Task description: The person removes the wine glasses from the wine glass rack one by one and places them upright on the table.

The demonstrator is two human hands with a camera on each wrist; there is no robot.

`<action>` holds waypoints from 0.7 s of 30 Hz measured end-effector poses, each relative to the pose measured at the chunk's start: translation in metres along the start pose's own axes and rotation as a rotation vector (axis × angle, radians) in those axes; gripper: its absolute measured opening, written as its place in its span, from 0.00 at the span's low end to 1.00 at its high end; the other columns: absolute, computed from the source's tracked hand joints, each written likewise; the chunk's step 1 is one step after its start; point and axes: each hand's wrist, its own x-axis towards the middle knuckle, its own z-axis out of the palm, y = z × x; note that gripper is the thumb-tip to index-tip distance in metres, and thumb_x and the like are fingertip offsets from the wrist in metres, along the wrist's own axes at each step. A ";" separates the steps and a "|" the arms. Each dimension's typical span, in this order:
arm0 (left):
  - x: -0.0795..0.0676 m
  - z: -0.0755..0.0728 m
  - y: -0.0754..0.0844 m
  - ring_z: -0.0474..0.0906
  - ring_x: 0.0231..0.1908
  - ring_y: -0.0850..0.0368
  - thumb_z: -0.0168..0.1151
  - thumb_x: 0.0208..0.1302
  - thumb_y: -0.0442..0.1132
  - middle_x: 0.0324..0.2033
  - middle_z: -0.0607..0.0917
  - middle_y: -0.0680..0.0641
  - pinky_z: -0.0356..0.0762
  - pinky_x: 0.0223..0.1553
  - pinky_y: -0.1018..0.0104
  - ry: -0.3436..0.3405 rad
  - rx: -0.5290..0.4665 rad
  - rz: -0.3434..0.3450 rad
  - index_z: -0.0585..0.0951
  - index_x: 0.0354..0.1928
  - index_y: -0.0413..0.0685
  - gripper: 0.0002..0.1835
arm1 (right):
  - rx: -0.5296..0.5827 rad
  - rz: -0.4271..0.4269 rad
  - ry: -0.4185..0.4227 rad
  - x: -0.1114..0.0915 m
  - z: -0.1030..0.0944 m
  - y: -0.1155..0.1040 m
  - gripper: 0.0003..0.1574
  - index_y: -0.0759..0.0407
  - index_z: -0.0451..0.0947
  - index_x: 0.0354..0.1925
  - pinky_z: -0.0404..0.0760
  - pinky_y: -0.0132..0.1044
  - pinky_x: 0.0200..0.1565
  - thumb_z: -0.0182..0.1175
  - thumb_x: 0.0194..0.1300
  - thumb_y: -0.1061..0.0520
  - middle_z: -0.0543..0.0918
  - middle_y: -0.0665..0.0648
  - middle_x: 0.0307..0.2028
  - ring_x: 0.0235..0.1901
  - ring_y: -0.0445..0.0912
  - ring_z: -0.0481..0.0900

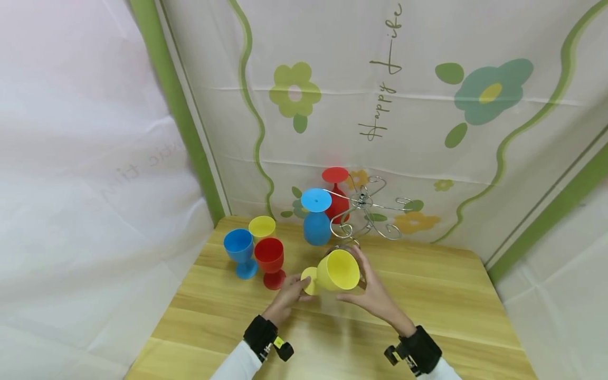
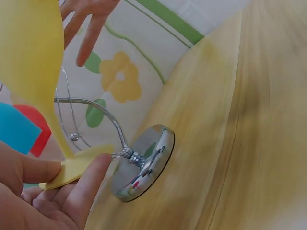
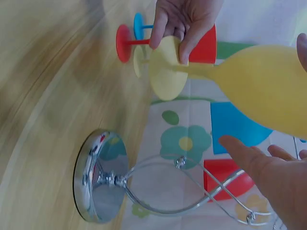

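A yellow goblet [image 1: 339,270] is held tilted above the table, its mouth facing the head camera. My left hand [image 1: 286,296] pinches its round foot [image 3: 168,72] between thumb and fingers, as the left wrist view shows up close. Around the bowl, on its right side, my right hand [image 1: 375,298] spreads its thumb and fingers; in the right wrist view a gap shows between the fingertips [image 3: 230,143] and the bowl. Behind the goblet stands a chrome wire rack [image 1: 362,200] with curled arms. A blue goblet [image 1: 316,228] and a red goblet [image 1: 338,206] hang upside down from it.
Left of my hands stand three upright goblets: blue [image 1: 239,244], yellow [image 1: 262,227] and red [image 1: 269,254]. The rack's round mirrored base [image 2: 144,163] rests on the wooden table [image 1: 442,295]. A flower-printed curtain [image 1: 332,121] closes off the back, with more cloth at both sides.
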 end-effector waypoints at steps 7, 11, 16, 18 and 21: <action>0.004 0.004 -0.007 0.80 0.41 0.46 0.49 0.73 0.37 0.41 0.83 0.36 0.80 0.45 0.53 -0.023 0.027 -0.023 0.71 0.54 0.26 0.19 | 0.150 0.000 0.001 0.007 0.006 0.008 0.64 0.56 0.41 0.72 0.78 0.53 0.50 0.70 0.49 0.71 0.61 0.72 0.61 0.55 0.66 0.63; 0.005 0.006 -0.009 0.81 0.39 0.47 0.49 0.72 0.37 0.38 0.84 0.37 0.80 0.45 0.50 -0.028 0.067 -0.029 0.72 0.53 0.26 0.18 | 0.188 0.004 0.015 0.007 0.007 0.009 0.60 0.57 0.45 0.71 0.75 0.59 0.51 0.69 0.49 0.72 0.61 0.71 0.61 0.56 0.66 0.62; 0.003 0.010 -0.010 0.78 0.44 0.45 0.50 0.72 0.38 0.47 0.80 0.34 0.77 0.49 0.46 -0.060 0.127 -0.007 0.64 0.61 0.29 0.23 | 0.177 0.020 0.058 0.004 0.001 0.009 0.58 0.64 0.46 0.69 0.74 0.60 0.52 0.69 0.48 0.73 0.61 0.71 0.61 0.56 0.66 0.61; 0.001 0.010 -0.011 0.73 0.50 0.42 0.51 0.71 0.40 0.54 0.74 0.31 0.72 0.54 0.43 -0.061 0.249 0.056 0.58 0.66 0.31 0.29 | 0.147 0.033 0.095 0.003 -0.004 0.010 0.57 0.66 0.47 0.69 0.75 0.59 0.51 0.69 0.48 0.73 0.63 0.71 0.60 0.55 0.66 0.63; -0.003 0.008 -0.008 0.63 0.59 0.40 0.53 0.70 0.43 0.63 0.65 0.32 0.64 0.59 0.39 -0.021 0.551 0.234 0.51 0.70 0.36 0.35 | 0.040 0.061 0.185 0.001 -0.014 0.012 0.56 0.67 0.51 0.68 0.78 0.56 0.48 0.71 0.47 0.71 0.66 0.71 0.58 0.53 0.62 0.67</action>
